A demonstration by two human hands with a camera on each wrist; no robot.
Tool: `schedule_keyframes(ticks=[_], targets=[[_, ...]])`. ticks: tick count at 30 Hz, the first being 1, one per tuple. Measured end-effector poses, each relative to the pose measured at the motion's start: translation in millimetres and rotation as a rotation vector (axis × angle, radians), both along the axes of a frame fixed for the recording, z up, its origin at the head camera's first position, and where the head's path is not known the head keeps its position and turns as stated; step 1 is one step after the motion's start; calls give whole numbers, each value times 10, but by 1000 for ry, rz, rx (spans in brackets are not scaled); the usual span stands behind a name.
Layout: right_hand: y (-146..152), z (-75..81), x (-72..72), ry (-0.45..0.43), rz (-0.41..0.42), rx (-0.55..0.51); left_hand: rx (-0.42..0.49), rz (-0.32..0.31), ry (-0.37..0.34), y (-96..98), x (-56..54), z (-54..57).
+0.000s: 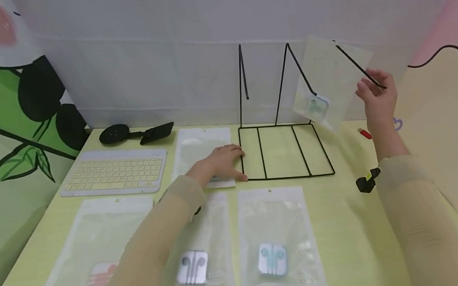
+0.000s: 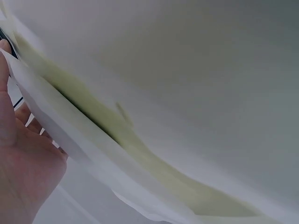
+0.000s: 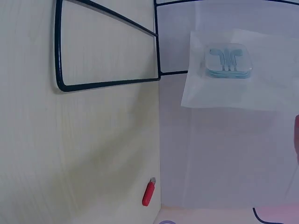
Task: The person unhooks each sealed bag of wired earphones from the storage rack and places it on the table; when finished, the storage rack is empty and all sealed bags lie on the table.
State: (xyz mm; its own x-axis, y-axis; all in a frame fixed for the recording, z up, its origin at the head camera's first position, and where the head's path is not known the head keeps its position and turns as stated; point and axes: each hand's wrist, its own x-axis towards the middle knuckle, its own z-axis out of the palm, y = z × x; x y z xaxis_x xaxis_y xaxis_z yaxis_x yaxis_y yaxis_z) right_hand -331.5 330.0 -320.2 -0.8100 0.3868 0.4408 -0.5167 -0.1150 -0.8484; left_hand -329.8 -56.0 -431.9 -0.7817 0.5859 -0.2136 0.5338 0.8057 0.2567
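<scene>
A black wire rack stands on the table with several prongs rising at its back. My left hand lies at the left side of its base, thumb and fingers spread, fingertips on the side rod. At the right prong hangs a translucent plastic bag holding boxed blue earphones. My right hand is beside that prong's tip, thumb and curled forefinger pinching the bag's right edge. In the left wrist view, pale blurred folds cover most of the picture beside the hand.
Bagged earphones lie in front: a red set, a white set and a blue set. Another bag lies behind my left hand. Left are a white keyboard and a black stand; right, a red USB stick and black clip.
</scene>
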Motion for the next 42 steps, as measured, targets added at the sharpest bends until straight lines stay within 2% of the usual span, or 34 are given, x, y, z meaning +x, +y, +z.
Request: schedule_keyframes(ticks=[2,5,12,15,20,24,29,34,42], targets=[[-19,22,-21,77,7,-10,-6,1,-3,-3,-4,1],[-34,21,-50,120,13,22,-13,2,-12,-8,-12,6],[-44,-12,-118,95,98,109,-21,11,-12,-24,-18,21],[-84,-27,-50,33,115,155,-24,7,-15,-20,-12,27],[-100,-65,79,-78,27,268,-24,-3,-22,29,-1,-2],[-84,-66,74,-100,-31,268,-33,-8,-23,56,6,-16],[-76,-16,55,-77,-52,256,-40,-3,-8,60,6,13],[-62,23,113,-52,-46,255,-50,0,-13,53,9,40],[-39,65,247,-14,-115,423,-49,18,-34,23,11,66]])
